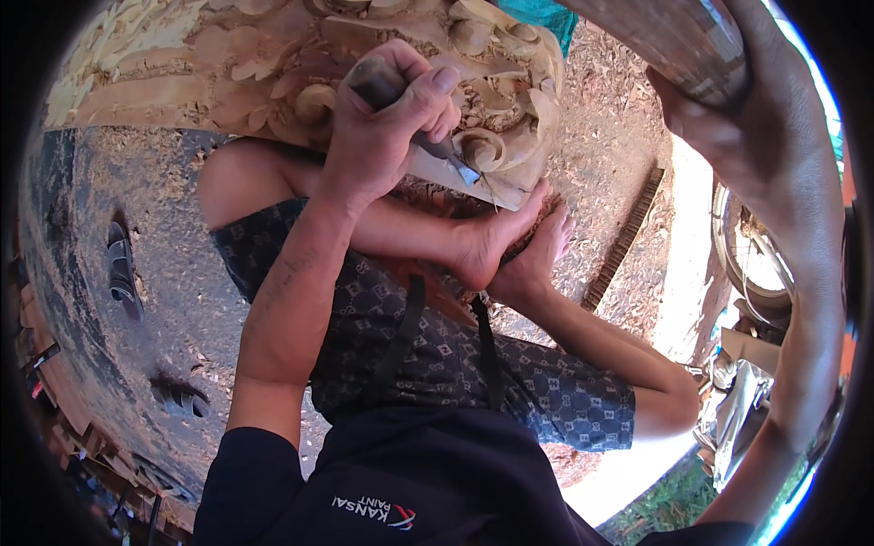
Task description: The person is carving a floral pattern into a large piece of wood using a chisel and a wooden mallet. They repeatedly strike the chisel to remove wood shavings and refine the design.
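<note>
My left hand (pixel 387 127) is closed round the dark handle of a chisel (pixel 446 153), thumb up near the handle's top. The metal blade points down and to the right, its tip at the near right corner of a carved wooden panel (pixel 173 96), beside a raised scroll curl (pixel 480 150). Raised at the upper right, close to the camera, my right hand (pixel 728 114) grips a thick wooden mallet (pixel 669 41). The mallet's far end runs out of view at the top. Between mallet and chisel there is a wide gap.
My folded legs and bare feet (pixel 533 237) lie against the panel's near edge. Wood chips cover the floor (pixel 173 318). Two dark sandals (pixel 123 264) lie at left. A narrow ridged strip (pixel 628 237), a bicycle wheel (pixel 760 259) and teal sheeting (pixel 546 14) are to the right.
</note>
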{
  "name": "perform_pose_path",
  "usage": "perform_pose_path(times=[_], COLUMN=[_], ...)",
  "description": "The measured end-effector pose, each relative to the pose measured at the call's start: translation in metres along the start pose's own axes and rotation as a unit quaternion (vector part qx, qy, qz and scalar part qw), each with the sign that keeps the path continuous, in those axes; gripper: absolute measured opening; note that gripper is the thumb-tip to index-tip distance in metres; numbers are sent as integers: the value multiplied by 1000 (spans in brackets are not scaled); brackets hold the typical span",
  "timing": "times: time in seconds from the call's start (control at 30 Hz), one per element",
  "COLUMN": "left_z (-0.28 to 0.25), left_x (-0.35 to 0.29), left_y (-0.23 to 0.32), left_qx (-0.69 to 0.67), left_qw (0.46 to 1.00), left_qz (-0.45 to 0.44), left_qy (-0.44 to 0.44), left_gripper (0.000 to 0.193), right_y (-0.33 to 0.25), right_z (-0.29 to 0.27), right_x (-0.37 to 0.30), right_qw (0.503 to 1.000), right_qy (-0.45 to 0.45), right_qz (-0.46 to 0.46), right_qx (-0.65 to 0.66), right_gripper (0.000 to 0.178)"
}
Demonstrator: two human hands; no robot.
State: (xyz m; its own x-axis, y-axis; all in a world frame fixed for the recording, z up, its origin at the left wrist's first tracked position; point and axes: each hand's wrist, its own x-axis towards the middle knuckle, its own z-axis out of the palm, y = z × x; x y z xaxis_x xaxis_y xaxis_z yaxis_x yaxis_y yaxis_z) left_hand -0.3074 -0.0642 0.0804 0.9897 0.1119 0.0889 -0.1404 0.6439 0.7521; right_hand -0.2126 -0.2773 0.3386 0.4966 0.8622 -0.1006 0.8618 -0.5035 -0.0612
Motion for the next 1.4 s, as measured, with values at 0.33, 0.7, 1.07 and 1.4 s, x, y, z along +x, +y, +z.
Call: perform_pose_path(times=[0.33,0.7,1.07,1.4], left_z=[2,11,4,7], left_x=[5,5,7,-7], left_y=[-7,-2,-14,-24], left_qx=[5,17,-6,-27], left_qw=[1000,999,999,996], left_qz=[2,-1,7,34], left_qy=[-23,30,31,72], left_gripper=[24,13,16,5], right_y=[3,-4,1,0], right_z=[4,4,0,0], right_x=[-4,1,6,5], right_qw=[1000,1000,1000,1000], right_qy=[-2,-7,-14,-17], right_qz=[6,-2,-7,-6], right_qx=[-3,-8,-5,-2], right_gripper=[73,75,78,80])
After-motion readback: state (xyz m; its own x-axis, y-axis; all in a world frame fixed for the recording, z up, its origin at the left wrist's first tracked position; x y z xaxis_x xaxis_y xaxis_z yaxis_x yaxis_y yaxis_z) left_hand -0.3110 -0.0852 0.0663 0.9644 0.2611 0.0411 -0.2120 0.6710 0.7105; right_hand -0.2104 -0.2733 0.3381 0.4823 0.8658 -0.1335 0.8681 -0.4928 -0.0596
